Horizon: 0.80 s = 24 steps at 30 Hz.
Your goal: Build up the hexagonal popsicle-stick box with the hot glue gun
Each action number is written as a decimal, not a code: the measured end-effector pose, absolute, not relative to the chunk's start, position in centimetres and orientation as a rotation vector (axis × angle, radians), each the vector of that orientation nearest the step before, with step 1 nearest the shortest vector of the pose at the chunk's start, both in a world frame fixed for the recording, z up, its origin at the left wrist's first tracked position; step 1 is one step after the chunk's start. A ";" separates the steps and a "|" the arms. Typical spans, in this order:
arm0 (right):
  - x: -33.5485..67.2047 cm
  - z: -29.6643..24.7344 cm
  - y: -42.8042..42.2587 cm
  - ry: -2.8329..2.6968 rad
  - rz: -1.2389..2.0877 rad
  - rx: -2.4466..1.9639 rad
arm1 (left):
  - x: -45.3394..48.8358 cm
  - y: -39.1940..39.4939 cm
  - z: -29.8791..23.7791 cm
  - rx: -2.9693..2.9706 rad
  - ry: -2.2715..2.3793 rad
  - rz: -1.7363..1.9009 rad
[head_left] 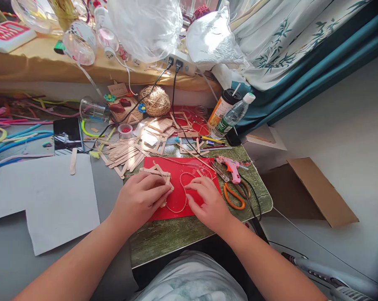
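My left hand is closed around a small frame of craft sticks at the left part of a red sheet. Its fingers and thumb cover much of the frame. A thin piece of twine runs from beside the frame and curves over the sheet. At the twine's bend, the thumb and index fingertips of my right hand come close together on it, other fingers curled. Right of the sheet lie scissors with orange handles and a pink glue gun.
Behind the sheet spreads a pile of loose craft sticks, near a twine ball. A bottle and a lidded cup stand at the back right. Black cords hang across the table. White card lies left.
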State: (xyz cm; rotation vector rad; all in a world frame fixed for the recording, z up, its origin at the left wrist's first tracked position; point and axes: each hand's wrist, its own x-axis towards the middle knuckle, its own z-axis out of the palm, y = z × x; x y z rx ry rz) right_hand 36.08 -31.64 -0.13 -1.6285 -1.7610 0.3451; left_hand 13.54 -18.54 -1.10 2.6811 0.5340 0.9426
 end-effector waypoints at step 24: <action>32.9 -3.5 -28.8 -1.580 0.415 -1.454 | 13.4 -18.9 -1.7 2.606 0.602 0.958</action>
